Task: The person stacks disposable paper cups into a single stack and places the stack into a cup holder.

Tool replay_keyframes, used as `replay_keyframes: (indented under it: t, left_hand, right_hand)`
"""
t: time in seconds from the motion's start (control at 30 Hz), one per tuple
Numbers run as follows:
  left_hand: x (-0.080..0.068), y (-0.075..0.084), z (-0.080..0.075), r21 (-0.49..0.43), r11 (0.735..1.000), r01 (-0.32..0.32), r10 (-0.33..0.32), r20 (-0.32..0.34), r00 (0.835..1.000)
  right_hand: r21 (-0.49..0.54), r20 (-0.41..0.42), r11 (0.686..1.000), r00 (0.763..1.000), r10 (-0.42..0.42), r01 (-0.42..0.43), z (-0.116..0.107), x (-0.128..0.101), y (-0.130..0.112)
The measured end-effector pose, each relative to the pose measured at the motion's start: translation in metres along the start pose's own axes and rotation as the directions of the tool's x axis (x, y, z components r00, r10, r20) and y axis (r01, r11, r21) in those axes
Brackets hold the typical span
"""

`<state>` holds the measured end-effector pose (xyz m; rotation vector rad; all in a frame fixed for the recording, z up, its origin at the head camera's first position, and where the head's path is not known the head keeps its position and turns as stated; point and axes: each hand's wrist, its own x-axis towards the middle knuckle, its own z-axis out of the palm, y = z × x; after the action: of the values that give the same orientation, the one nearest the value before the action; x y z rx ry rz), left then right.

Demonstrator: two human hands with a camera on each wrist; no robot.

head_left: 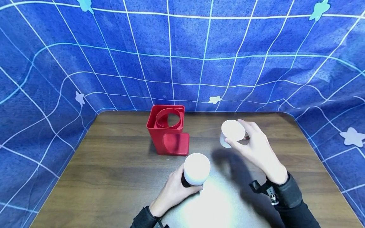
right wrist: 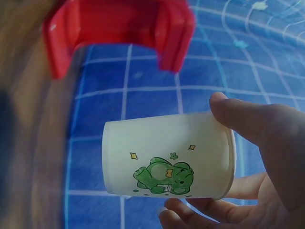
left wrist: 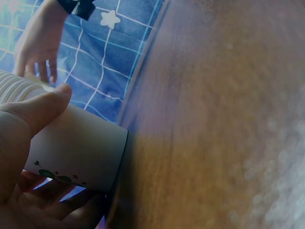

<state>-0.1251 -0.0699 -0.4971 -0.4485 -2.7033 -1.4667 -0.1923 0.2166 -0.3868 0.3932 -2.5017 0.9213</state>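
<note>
A: Brown desk (head_left: 114, 177) under a blue grid cloth (head_left: 199, 47), red cup holder (head_left: 168, 129) standing near the back.

B: Left hand (head_left: 171, 191) curls around a white cup stack (head_left: 196, 168) resting on the desk.

A: Right hand (head_left: 256, 145) pinches a single frog-printed cup (head_left: 232, 133) by the rim, raised, right of the holder.

Red holder (head_left: 168, 130) stands upright at the tabletop (head_left: 114, 177) back centre, the only fixed obstacle. Open wood left of it and along the front edge. Left-hand cup stack (head_left: 196, 168) sits just in front-right of holder; right-hand cup (head_left: 232, 132) is to its right, gap between.
</note>
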Motion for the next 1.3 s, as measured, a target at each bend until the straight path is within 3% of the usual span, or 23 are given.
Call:
replay_keyframes:
  t: [0.57,0.93,1.3]
  left_hand:
    - [-0.001,-0.003,0.001,-0.025,1.0,-0.015,0.015,-0.006,1.0]
    - [0.0,-0.003,-0.001,-0.023,1.0,0.005,-0.006,-0.004,1.0]
    - [0.001,-0.002,0.0,-0.02,0.999,0.027,-0.027,0.014,1.0]
  right_hand:
    - [0.101,0.103,0.987,0.986,-0.134,0.124,-0.007,-0.006,-0.06]
    - [0.182,0.123,0.964,0.968,-0.218,0.194,-0.01,-0.012,-0.074]
    - [0.197,0.213,0.97,0.96,-0.183,0.141,-0.011,-0.021,-0.081]
